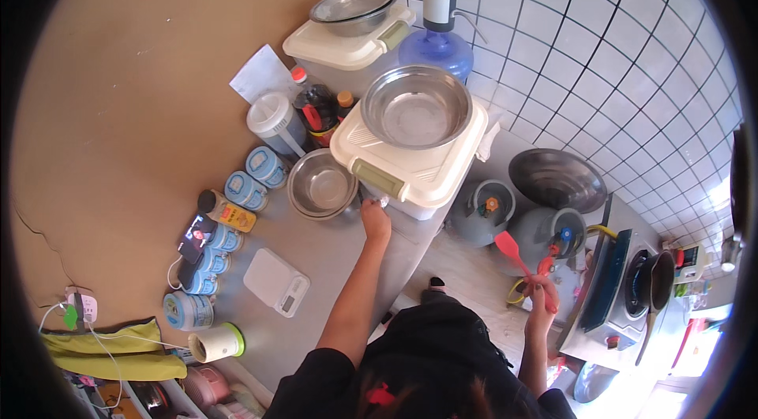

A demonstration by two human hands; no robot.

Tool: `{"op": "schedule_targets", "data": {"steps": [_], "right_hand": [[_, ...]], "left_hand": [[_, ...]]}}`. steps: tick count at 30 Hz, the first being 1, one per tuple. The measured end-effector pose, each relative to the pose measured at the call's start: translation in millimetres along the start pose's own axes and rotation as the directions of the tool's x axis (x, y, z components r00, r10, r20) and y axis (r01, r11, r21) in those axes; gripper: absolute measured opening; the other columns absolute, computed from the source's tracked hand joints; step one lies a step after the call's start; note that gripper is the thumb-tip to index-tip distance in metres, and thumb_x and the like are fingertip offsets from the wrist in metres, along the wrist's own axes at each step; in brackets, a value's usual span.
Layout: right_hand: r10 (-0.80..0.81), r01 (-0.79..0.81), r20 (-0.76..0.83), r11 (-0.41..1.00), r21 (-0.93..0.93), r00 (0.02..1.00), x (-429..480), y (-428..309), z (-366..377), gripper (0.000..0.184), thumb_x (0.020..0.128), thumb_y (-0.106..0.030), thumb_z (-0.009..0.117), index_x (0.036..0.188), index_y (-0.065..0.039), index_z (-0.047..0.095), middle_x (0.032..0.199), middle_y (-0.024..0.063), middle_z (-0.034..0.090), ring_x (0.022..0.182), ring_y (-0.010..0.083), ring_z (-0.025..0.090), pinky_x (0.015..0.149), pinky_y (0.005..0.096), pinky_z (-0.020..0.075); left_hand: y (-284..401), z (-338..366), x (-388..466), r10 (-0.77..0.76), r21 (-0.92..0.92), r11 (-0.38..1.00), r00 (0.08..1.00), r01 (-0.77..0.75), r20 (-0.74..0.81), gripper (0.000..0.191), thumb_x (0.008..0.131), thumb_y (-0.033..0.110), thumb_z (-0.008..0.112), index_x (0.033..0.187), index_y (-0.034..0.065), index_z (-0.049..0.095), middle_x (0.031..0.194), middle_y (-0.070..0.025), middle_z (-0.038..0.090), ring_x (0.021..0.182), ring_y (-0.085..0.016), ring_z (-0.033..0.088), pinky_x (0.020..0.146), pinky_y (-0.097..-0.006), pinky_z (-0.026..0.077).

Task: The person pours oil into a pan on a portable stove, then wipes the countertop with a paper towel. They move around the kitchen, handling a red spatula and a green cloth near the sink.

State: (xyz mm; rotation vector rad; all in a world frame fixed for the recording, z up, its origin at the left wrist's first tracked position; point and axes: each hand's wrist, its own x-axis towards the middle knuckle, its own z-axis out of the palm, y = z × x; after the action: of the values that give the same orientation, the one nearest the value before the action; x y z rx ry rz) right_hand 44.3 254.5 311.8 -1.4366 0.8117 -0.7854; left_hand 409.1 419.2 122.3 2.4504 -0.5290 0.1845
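My right hand [540,294] grips the handle of a red spatula [509,248], out over the floor in front of the gas stove. The spatula's head points up and to the left, apart from the gas cylinders behind it. My left hand [376,220] reaches to the steel worktop, at the front corner of a cream-lidded storage box [438,179]. Its fingers are bent beside small dark and white items that are too small to name, and whether it holds one is unclear. Nested steel bowls [324,185] stand just left of that hand. A wide steel basin [417,111] rests on the box lid.
On the worktop [331,277] are a kitchen scale [277,281], several blue-labelled tubs [246,190], a phone [197,236], a plastic jug [275,120] and a sauce bottle [317,102]. Gas cylinders [482,217] and a stove with a dark pan [660,280] are to the right.
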Motion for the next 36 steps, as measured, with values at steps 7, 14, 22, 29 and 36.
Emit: {"op": "schedule_targets", "data": {"steps": [7, 14, 22, 29, 36], "right_hand": [[0.033, -0.034, -0.01, 0.996, -0.078, 0.999, 41.5, 13.1, -9.2, 0.011, 0.087, -0.002, 0.054, 0.097, 0.0, 0.058, 0.092, 0.0065, 0.064, 0.074, 0.0093, 0.056, 0.07, 0.0221, 0.0451], [0.022, -0.017, 0.046, 0.996, -0.092, 0.999, 103.3, 61.3, 14.2, 0.011, 0.087, 0.001, 0.055, 0.097, 0.002, 0.059, 0.089, 0.0053, 0.062, 0.075, 0.0102, 0.056, 0.069, 0.0221, 0.0451], [-0.226, 0.35, 0.293, 0.797, -0.492, 0.929, 251.2, 107.9, 95.8, 0.015, 0.087, -0.014, 0.056, 0.095, -0.001, 0.061, 0.083, 0.0163, 0.062, 0.075, 0.0278, 0.061, 0.067, 0.0358, 0.0486], [-0.177, 0.541, 0.523, 0.451, -0.71, 0.834, 298.9, 80.4, 141.3, 0.021, 0.086, -0.024, 0.056, 0.085, -0.003, 0.058, 0.08, 0.0169, 0.06, 0.076, 0.0369, 0.06, 0.067, 0.045, 0.0484], [-0.202, 0.27, 0.193, 0.848, -0.456, 0.96, 217.8, 86.3, 62.7, 0.012, 0.085, -0.012, 0.059, 0.085, 0.0, 0.058, 0.075, 0.0165, 0.058, 0.064, 0.0318, 0.057, 0.057, 0.0381, 0.0437]], "left_hand": [[6.9, 0.2, -28.5, 0.261, -0.314, 0.935, 0.92, -0.165, 0.294, 0.011, 0.079, 0.003, 0.055, 0.084, -0.0014, 0.064, 0.087, -0.0189, 0.059, 0.083, -0.031, 0.059, 0.074, -0.0366, 0.047], [4.2, -41.4, -39.9, 0.399, -0.357, 0.907, 0.731, -0.225, 0.553, 0.013, 0.081, 0.006, 0.056, 0.087, -0.001, 0.064, 0.091, -0.0156, 0.06, 0.092, -0.03, 0.057, 0.08, -0.0343, 0.047], [28.4, -14.8, -81.1, 0.26, -0.318, 0.94, 0.869, -0.128, 0.42, 0.016, 0.083, 0.012, 0.055, 0.087, -0.0003, 0.063, 0.093, -0.0162, 0.06, 0.092, -0.031, 0.056, 0.08, -0.0358, 0.046], [72.3, -50.7, -88.9, 0.368, -0.235, 0.922, 0.883, -0.308, 0.29, 0.014, 0.077, 0.006, 0.058, 0.089, 0.0024, 0.064, 0.09, -0.0118, 0.06, 0.089, -0.03, 0.057, 0.079, -0.0368, 0.047], [143.9, -35.4, -62.9, 0.685, -0.125, 0.728, 0.707, -0.674, 0.176, 0.02, 0.072, 0.009, 0.056, 0.091, 0.0025, 0.059, 0.085, -0.0103, 0.056, 0.083, -0.027, 0.056, 0.07, -0.0378, 0.049]]}}
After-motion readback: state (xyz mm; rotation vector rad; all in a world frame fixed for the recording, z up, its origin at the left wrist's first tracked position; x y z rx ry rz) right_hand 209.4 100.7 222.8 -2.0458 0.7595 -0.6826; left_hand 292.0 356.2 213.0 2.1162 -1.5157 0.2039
